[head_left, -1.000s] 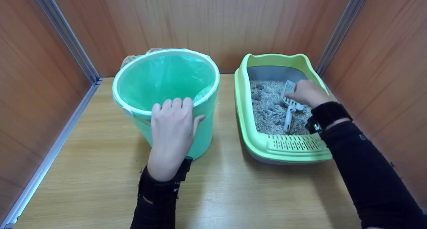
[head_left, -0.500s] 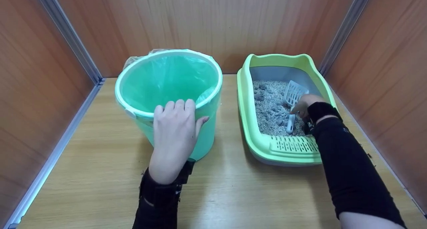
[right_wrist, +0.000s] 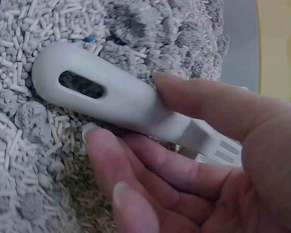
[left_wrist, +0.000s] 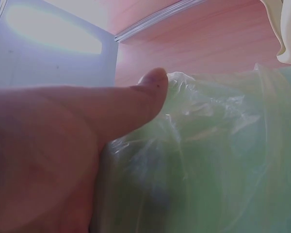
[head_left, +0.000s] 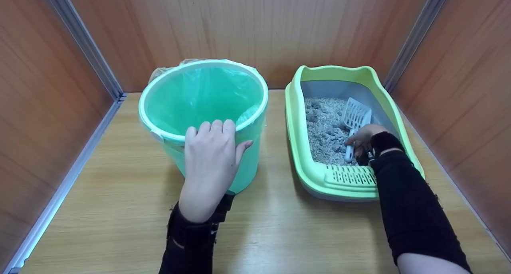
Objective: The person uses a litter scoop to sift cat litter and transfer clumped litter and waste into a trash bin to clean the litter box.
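My left hand [head_left: 209, 166] grips the near rim of a green trash bin [head_left: 249, 162], fingers over the edge. A thin plastic liner [left_wrist: 223, 126] covers the rim, and the left wrist view has my thumb alongside it. Inside the green-rimmed litter box [head_left: 295, 138], my right hand [head_left: 364, 137] holds the handle of a pale slotted litter scoop [head_left: 356, 113]. In the right wrist view, the thumb lies on one side of the scoop's handle [right_wrist: 111, 97] and the fingers are on the other. The scoop's head points toward the back of the box.
Grey litter [head_left: 325, 118] with darker clumps fills the box, clumps mostly left of the scoop. A perforated ledge [head_left: 347, 176] forms its front. Wooden panels [head_left: 255, 30] stand behind and on both sides. Bin and box stand apart on a wooden surface [head_left: 275, 226].
My right hand has moved down from over the scoop's head to its handle and taken hold there. The scoop's head has turned slightly rightward. The left hand stays on the bin's rim.
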### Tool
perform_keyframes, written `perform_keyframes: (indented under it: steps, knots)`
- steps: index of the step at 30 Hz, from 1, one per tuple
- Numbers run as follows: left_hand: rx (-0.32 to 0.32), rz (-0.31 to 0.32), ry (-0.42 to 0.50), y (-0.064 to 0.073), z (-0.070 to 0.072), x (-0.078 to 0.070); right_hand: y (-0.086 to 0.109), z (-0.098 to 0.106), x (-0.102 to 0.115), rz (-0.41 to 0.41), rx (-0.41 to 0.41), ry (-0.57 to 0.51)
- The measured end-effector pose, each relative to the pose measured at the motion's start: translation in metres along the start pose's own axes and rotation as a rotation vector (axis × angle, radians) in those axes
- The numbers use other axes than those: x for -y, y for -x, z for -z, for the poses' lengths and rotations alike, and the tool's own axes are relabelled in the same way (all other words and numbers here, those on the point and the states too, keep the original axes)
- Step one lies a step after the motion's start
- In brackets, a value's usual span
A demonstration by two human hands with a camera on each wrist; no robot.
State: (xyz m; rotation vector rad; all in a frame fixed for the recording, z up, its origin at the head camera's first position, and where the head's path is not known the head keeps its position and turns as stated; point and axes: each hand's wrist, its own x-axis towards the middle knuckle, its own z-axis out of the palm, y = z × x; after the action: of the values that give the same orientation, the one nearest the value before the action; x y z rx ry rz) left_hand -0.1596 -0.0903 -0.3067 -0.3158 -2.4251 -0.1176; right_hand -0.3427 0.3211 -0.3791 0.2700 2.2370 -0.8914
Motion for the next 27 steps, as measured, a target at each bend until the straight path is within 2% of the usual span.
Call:
perform_keyframes:
  steps: [4, 9, 11, 16, 21, 27]
  knots:
    - [0.017, 0.001, 0.009, 0.001, 0.000, -0.002, -0.005, -0.001, -0.008, 0.004, -0.037, -0.004]
    - [0.020, 0.006, 0.012, 0.002, 0.000, -0.004, -0.017, 0.002, -0.019, 0.029, -0.116, 0.074]
    - [0.018, 0.006, 0.014, 0.003, 0.000, -0.006, -0.020, 0.004, -0.023, 0.037, -0.169, 0.088]
    - [0.018, 0.006, 0.018, 0.004, -0.001, -0.008, -0.023, 0.005, -0.030, 0.046, -0.351, 0.034]
    - [0.026, 0.012, 0.010, 0.005, -0.002, -0.008, -0.024, 0.002, -0.030, 0.051, -0.482, -0.062]
    - [-0.004, 0.003, 0.009, 0.004, -0.002, -0.006, -0.027, 0.002, -0.028, 0.080, -0.551, 0.084]
